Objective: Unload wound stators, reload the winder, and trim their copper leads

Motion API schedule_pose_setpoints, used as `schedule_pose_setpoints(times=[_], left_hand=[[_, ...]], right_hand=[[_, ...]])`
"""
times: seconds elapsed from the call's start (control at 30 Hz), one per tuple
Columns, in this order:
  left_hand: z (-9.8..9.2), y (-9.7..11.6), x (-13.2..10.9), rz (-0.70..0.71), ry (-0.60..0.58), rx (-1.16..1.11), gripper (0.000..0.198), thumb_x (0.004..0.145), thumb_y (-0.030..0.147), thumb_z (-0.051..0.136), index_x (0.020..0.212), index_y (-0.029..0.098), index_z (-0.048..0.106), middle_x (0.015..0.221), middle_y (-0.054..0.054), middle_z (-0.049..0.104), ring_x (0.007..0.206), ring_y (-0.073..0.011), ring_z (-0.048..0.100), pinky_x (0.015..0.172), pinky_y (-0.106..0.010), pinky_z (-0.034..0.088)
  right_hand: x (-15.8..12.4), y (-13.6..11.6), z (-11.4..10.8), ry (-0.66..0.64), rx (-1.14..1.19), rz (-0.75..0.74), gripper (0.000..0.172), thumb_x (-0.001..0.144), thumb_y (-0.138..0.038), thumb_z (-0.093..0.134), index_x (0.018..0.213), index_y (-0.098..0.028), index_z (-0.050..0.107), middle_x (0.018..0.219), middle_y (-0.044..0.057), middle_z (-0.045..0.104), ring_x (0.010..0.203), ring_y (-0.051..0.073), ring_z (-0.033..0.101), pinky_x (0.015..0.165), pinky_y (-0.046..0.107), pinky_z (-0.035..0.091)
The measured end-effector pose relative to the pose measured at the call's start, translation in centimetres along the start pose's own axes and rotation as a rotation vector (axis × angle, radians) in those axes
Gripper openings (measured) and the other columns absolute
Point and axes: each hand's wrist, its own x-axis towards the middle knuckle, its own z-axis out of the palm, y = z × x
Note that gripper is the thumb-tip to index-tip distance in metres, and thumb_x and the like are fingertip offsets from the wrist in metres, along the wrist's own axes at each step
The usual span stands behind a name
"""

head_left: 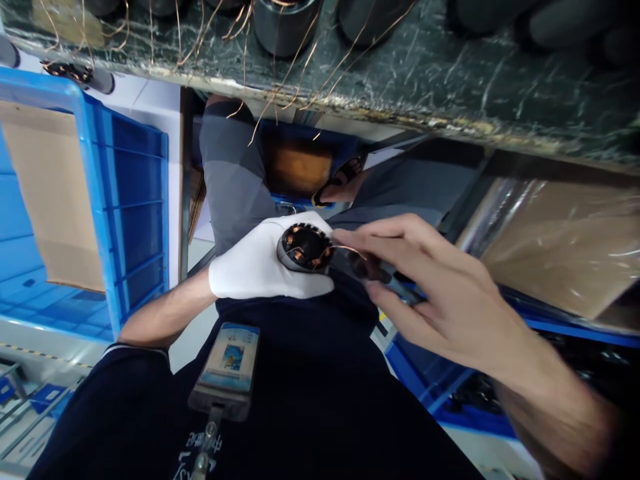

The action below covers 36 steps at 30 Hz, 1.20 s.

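A white glove covers my left hand (pixel 265 263), which is wrapped around a black motor stator (pixel 306 248). The open end of this cylinder faces up toward me, showing copper windings and a toothed rim. From its right side a copper wire (pixel 347 249) runs out toward my bare right hand (pixel 445 293). The fingers there are closed around a small grey-handled tool (pixel 400 287); its dark tip is blurred, so its exact kind does not show. The tool's tip is close to the wire, but whether they touch is unclear.
Along the top, a worn dark green bench (pixel 430 87) carries several black cylinders (pixel 285 27) with loose copper wires hanging over the edge. At left stands a blue crate (pixel 125 200) with cardboard inside. A plastic-wrapped carton (pixel 560 240) is at right. A badge (pixel 230 360) hangs on my chest.
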Motion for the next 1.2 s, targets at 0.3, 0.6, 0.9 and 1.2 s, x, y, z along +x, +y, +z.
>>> schedule_pose_setpoints(times=[0.3,0.6,0.9,1.2], left_hand=[[0.1,-0.2,0.4,-0.023,-0.062,0.116,0.030,0.086,0.022,0.093,0.104,0.017,0.070,0.095,-0.002,0.075,0.086,-0.0156,0.072,0.080,-0.027,0.059],[0.7,-0.3,0.8,0.058,0.103,0.424,0.024,0.083,0.019,0.083,0.097,0.022,0.063,0.090,0.003,0.072,0.081,-0.0148,0.067,0.077,-0.031,0.052],[2.2,0.2,1.3,-0.001,0.142,0.667,0.030,0.083,0.028,0.085,0.102,0.026,0.062,0.087,0.002,0.076,0.073,-0.0191,0.070,0.072,-0.033,0.052],[2.6,-0.7,1.1,0.023,0.054,0.584,0.027,0.079,0.027,0.085,0.094,0.026,0.062,0.086,0.002,0.075,0.078,-0.0205,0.071,0.073,-0.036,0.052]], right_hand=[[-1.0,-0.2,-1.5,-0.144,-0.364,-0.134,0.068,0.108,-0.011,0.057,0.175,-0.021,0.052,0.117,0.013,0.071,0.099,0.032,0.071,0.089,0.050,0.063],[-1.1,-0.1,-0.9,-0.114,-0.338,0.003,0.065,0.109,-0.015,0.055,0.173,-0.023,0.057,0.109,0.007,0.065,0.073,0.019,0.062,0.064,0.036,0.054],[-1.3,0.5,0.0,-0.076,-0.381,-0.026,0.085,0.102,-0.019,0.067,0.183,-0.033,0.043,0.119,0.014,0.059,0.097,0.034,0.062,0.087,0.056,0.059],[-1.7,0.3,0.5,-0.052,-0.219,0.010,0.075,0.108,-0.012,0.057,0.180,-0.031,0.052,0.092,0.001,0.065,0.066,0.018,0.058,0.068,0.035,0.055]])
